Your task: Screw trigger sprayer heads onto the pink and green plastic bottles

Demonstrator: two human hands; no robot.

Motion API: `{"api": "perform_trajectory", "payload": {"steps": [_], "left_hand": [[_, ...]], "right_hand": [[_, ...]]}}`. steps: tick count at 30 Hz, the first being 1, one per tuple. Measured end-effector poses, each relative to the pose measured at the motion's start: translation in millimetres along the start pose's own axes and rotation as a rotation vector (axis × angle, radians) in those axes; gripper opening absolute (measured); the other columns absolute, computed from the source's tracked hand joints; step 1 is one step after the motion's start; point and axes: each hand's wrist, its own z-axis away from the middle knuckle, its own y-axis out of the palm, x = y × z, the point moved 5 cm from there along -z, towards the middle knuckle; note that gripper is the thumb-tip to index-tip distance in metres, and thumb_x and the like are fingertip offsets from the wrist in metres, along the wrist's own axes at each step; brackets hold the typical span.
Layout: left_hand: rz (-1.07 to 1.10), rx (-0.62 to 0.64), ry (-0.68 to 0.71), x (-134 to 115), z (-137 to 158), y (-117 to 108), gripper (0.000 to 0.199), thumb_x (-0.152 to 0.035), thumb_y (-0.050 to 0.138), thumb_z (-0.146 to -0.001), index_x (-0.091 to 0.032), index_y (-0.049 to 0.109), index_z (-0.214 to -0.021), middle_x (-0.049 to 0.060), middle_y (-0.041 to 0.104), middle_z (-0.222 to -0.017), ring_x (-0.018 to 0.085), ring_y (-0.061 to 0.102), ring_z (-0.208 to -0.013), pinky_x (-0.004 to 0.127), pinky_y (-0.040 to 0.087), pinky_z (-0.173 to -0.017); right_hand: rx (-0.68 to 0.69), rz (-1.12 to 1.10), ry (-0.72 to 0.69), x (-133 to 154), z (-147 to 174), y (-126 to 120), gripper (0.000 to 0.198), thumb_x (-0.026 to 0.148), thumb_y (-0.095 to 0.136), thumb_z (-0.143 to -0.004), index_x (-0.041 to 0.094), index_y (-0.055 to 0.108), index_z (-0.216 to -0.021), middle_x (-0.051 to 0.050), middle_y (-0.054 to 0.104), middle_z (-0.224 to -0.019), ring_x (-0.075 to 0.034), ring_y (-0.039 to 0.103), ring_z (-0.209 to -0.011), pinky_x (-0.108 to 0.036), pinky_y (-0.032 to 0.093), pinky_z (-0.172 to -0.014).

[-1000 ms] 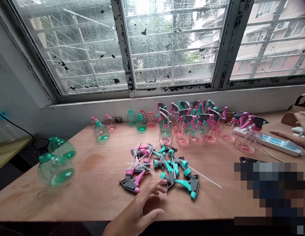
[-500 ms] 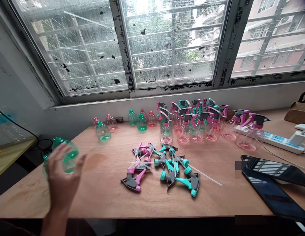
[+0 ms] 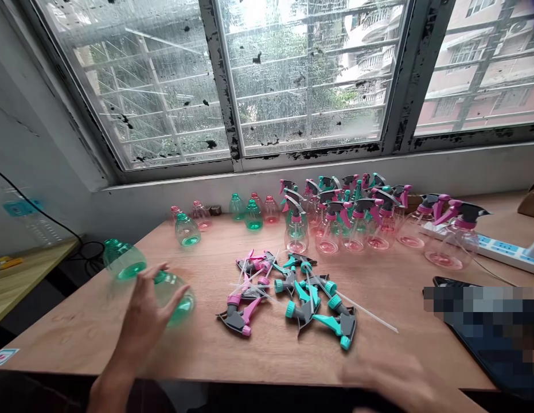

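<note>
- Two hands showed: the left hand (image 3: 144,312) had its fingers (image 3: 174,301) clamped on a green bottle (image 3: 176,295) lying on the surface (image 3: 120,344).
- Right hand (image 3: 400,381) was blurred; its fingers' state couldn't be told.
- Sprayer heads (image 3: 292,295) lay right of the left fingers.

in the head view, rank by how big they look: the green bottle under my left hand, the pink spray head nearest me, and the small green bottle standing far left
1. green bottle, though nearness inflates it
2. pink spray head
3. small green bottle, about alike with 2; unsure

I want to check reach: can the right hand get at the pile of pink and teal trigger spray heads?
Probably yes: the right hand is blurred at the table edge, with bare wood before the pile of pink and teal trigger spray heads.
</note>
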Motion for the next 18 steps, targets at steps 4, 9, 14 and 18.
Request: {"api": "perform_trajectory", "payload": {"steps": [4, 9, 14, 18], "left_hand": [[0.161, 0.137, 0.062, -45, 24, 12, 0.070, -0.055, 0.058, -0.096, -0.029, 0.031, -0.154, 0.012, 0.055, -0.144, 0.037, 0.055, -0.137, 0.056, 0.044, -0.116], [0.304, 0.162, -0.207, -46, 46, 21, 0.092, -0.058, 0.068, -0.088, -0.030, 0.017, -0.160, 0.015, 0.046, -0.158, 0.039, 0.049, -0.144, 0.060, 0.040, -0.118], [0.574, 0.402, -0.552, -23, 56, 51, 0.085, -0.063, 0.076, -0.080, -0.025, 0.035, -0.143, 0.017, 0.063, -0.138, 0.038, 0.067, -0.126, 0.056, 0.052, -0.110], [0.619, 0.175, -0.621, -35, 50, 38, 0.093, -0.063, 0.083, -0.071, -0.026, 0.031, -0.139, 0.020, 0.055, -0.146, 0.043, 0.061, -0.132, 0.062, 0.051, -0.110]], "right_hand": [[-0.074, 0.080, 0.041, -16, -36, 16, 0.030, 0.034, 0.062, -0.101, 0.038, 0.067, -0.130, -0.005, 0.077, -0.125, -0.037, 0.069, -0.119, -0.053, 0.056, -0.101], [-0.117, 0.252, 0.170, -48, -41, 31, 0.040, 0.042, 0.060, -0.101, 0.029, 0.061, -0.139, -0.012, 0.067, -0.143, -0.040, 0.060, -0.131, -0.062, 0.049, -0.108], [0.090, 0.071, 0.367, -56, -40, 55, 0.052, 0.052, 0.044, -0.106, 0.021, 0.056, -0.146, -0.018, 0.050, -0.160, -0.037, 0.046, -0.147, -0.060, 0.041, -0.118], [0.196, -0.213, 0.491, -38, -43, 67, 0.065, 0.059, 0.043, -0.104, 0.024, 0.039, -0.159, -0.012, 0.022, -0.174, -0.029, 0.018, -0.160, -0.056, 0.023, -0.128]]}}
